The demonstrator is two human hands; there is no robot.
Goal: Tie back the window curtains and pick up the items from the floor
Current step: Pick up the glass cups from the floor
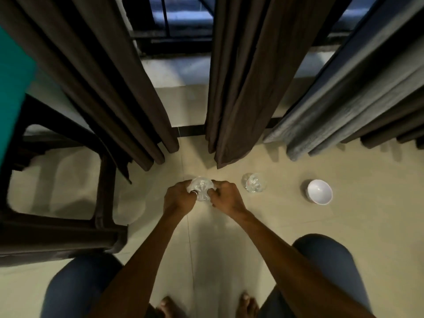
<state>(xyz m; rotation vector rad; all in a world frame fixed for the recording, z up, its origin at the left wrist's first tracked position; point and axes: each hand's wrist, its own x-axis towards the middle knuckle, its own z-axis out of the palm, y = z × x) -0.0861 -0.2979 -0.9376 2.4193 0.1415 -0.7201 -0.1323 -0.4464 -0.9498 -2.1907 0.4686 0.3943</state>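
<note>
A clear plastic bottle [202, 188] is seen end-on just above the beige floor, its base facing me. My left hand [177, 198] grips its left side and my right hand [226, 196] grips its right side. A second clear bottle [254, 182] lies on the floor to the right, untouched. Further right stands a white bowl [319, 191]. Three curtains hang loose down to the floor: a brown one [110, 88] at left, a brown one [241, 88] in the middle, a grey one [355, 92] at right.
A dark plastic chair [105, 203] stands on the floor at the left, close to the left curtain. Behind the curtains is a window with black bars [169, 24]. My knees in blue jeans and my bare feet fill the bottom of the view.
</note>
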